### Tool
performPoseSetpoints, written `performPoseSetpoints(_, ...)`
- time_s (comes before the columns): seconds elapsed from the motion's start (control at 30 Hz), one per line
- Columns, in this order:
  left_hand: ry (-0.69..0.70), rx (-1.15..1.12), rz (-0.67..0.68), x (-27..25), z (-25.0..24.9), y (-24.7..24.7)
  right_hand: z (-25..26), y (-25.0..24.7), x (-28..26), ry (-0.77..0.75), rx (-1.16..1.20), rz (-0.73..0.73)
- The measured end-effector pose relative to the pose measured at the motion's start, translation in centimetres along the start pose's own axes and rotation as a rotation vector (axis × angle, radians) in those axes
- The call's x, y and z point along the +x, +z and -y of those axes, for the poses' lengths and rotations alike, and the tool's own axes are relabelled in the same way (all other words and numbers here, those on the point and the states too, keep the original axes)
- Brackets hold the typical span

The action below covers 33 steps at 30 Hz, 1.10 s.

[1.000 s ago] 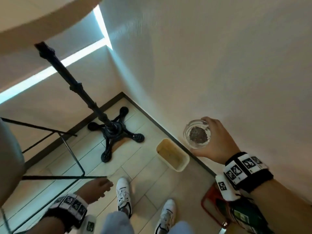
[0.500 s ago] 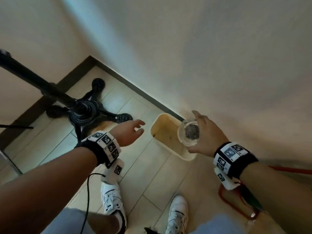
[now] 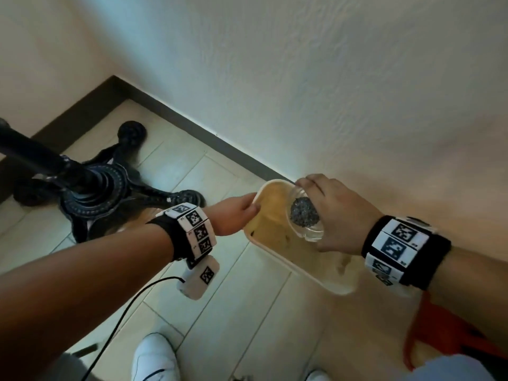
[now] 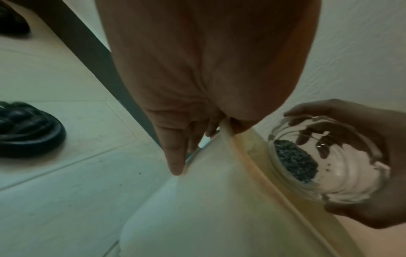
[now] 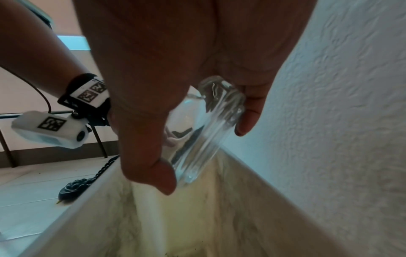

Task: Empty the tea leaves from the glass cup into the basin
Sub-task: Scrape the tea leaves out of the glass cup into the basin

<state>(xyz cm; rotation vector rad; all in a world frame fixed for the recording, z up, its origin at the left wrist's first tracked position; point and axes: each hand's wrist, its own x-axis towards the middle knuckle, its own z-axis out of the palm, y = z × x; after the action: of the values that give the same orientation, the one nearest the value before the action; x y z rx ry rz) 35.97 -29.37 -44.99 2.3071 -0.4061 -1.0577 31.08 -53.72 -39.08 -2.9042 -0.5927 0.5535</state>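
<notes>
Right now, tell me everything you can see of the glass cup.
The glass cup is clear, with ribbed walls. The right hand grips it, thumb and fingers curled round its sides, and holds it tilted over the open cream basin, mouth turned toward the left hand, which holds the basin's rim. A dark clump of tea leaves still sits at its bottom, with a few specks on the inner wall. Nothing is falling from it.
</notes>
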Motion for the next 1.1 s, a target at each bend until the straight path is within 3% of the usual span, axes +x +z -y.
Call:
performPoseSetpoints(0.27, 0.016, 0.048, -0.176, 0.8, 0.7, -1.7, 0.0, 1.4, 1.9, -0.123, -0.005, -0.136)
performPoseSetpoints(0.43, -0.020, 0.014, -0.195, 0.4, 1.1, -2.0, 0.0, 2.3, 2.6, -0.233, -0.117, -0.232)
performPoseSetpoints(1.1, -0.005, -0.087, -0.278, 1.3, 0.8, -1.7, -1.1, 3.7, 3.9, -0.327, -0.275, -0.242)
